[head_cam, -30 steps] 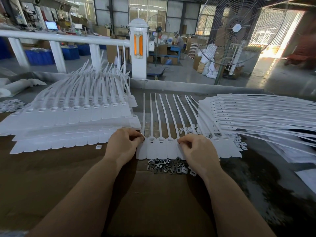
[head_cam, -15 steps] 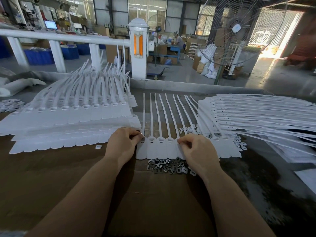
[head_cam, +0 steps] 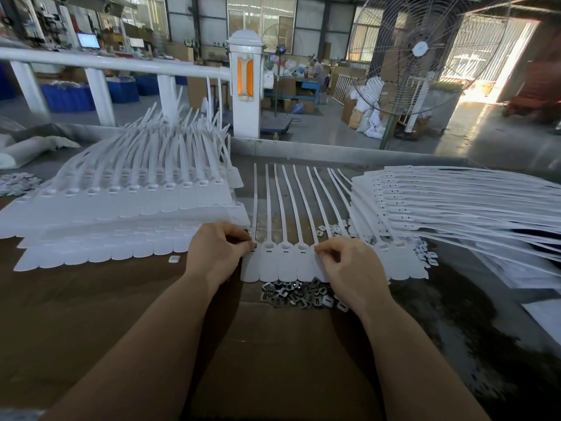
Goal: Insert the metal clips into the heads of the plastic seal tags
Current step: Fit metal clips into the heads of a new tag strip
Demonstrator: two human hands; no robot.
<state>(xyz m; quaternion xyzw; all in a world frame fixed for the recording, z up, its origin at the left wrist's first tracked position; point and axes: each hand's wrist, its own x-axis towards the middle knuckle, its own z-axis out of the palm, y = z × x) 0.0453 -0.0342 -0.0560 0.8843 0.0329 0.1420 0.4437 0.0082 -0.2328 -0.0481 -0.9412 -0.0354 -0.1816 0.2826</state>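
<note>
A row of several white plastic seal tags (head_cam: 285,262) lies side by side on the brown table, tails pointing away from me. A small heap of metal clips (head_cam: 299,294) sits just in front of their flat ends. My left hand (head_cam: 217,253) has its fingertips curled at the head of the leftmost tag, pinching something small that I cannot make out. My right hand (head_cam: 349,265) rests with curled fingers on the head of a tag at the right of the row; what its fingertips hold is hidden.
A large stack of white tags (head_cam: 121,208) lies to the left, another fanned stack (head_cam: 440,202) to the right. Loose white caps (head_cam: 334,230) lie behind the row. One loose cap (head_cam: 174,259) sits left of my left hand. A white railing (head_cam: 115,63) and a fan (head_cam: 422,53) stand beyond.
Both hands stay at the tag heads with only slight finger movement. The row of tags and the clip heap have not moved.
</note>
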